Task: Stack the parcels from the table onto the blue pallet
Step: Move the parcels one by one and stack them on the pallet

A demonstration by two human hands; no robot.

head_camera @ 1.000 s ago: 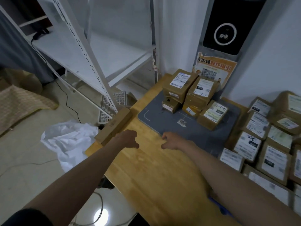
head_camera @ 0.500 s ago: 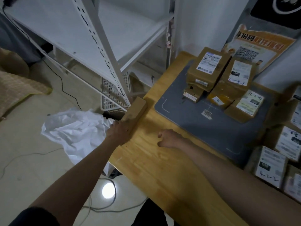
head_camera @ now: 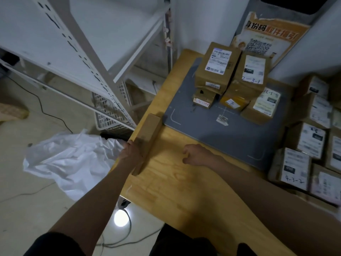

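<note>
At the left edge of the pale wooden worktop (head_camera: 184,191), the left hand (head_camera: 132,151) is gripping a long, narrow brown cardboard parcel (head_camera: 148,137) lying along that edge. The right hand (head_camera: 195,154) is hovering loosely curled over bare wood, holding nothing. More labelled cardboard parcels (head_camera: 232,80) are sitting stacked on a grey mat (head_camera: 221,133) (others crowding the right side).

Handwritten "4-3-2" marks the label of a parcel (head_camera: 291,169) right of the right grip (head_camera: 195,154) — "2-3-1" stands on a stacked parcel's label (head_camera: 253,70) beyond it; other print is too blurred.
</note>
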